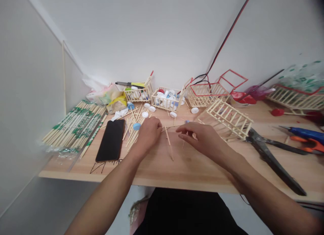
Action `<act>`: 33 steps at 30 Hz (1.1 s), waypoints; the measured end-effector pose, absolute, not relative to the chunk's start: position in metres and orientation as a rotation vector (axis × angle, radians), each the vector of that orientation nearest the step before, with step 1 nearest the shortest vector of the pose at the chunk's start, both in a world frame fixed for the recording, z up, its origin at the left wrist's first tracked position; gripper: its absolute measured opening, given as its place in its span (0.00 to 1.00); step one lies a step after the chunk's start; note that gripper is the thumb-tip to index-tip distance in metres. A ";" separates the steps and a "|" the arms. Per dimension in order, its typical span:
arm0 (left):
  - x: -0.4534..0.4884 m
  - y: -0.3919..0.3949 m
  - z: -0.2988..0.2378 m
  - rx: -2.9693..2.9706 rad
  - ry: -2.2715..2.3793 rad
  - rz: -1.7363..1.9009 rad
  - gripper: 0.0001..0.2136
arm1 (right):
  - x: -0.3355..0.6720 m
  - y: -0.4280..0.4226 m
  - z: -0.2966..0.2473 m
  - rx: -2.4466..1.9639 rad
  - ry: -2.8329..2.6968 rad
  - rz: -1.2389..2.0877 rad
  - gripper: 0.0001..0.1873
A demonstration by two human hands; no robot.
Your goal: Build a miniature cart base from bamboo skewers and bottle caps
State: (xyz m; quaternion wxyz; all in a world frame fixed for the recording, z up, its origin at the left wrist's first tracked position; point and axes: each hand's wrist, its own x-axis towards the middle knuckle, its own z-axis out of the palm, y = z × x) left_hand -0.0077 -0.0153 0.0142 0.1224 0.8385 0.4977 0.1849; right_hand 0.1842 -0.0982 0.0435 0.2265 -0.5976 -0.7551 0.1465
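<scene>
My left hand (151,132) is closed, its fingertips at the left end of a thin wooden stick (170,126) that lies crosswise between my hands. My right hand (198,134) is near the other end with its thumb and forefinger apart; whether a fingertip touches the stick is hidden. From the crosswise stick, a second wooden stick (168,137) slants down toward me; I cannot tell if they are joined. Just left of my left hand lies a blue bottle cap (136,126), by a pile of loose sticks (131,135). A slatted stick frame (229,118) stands tilted beyond my right hand.
A black phone (110,140) and packaged sticks (76,125) lie left. Behind are a stick cart (165,101) full of bottle caps and a red-edged cart (207,93). Black-handled pliers (275,160) and a blue-handled tool (306,134) lie right. The table edge (177,186) runs before me.
</scene>
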 end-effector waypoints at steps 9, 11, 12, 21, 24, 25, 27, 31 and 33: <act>-0.010 -0.015 0.009 2.490 1.436 0.578 0.05 | 0.160 -0.086 0.031 -1.603 -2.460 -0.168 0.22; -0.011 -0.014 0.008 2.494 1.436 0.588 0.05 | 0.156 -0.083 0.027 -1.535 -2.511 -0.242 0.21; -0.011 -0.014 0.007 2.495 1.433 0.591 0.04 | 0.155 -0.082 0.025 -1.502 -2.528 -0.283 0.20; -0.011 -0.015 0.009 2.488 1.395 0.612 0.05 | 0.155 -0.078 0.010 -1.387 -2.512 -0.461 0.12; -0.012 -0.016 0.010 2.493 1.386 0.620 0.05 | 0.154 -0.079 0.009 -1.372 -2.504 -0.437 0.12; -0.012 -0.016 0.010 2.494 1.384 0.622 0.06 | 0.153 -0.079 0.008 -1.366 -2.497 -0.427 0.11; -0.012 -0.016 0.009 2.494 1.386 0.620 0.05 | 0.153 -0.079 0.007 -1.346 -2.479 -0.409 0.10; -0.012 -0.015 0.009 2.493 1.393 0.608 0.05 | 0.154 -0.078 0.006 -1.284 -2.454 -0.382 0.10; -0.011 -0.015 0.009 2.492 1.396 0.602 0.06 | 0.155 -0.077 0.005 -1.263 -2.450 -0.366 0.10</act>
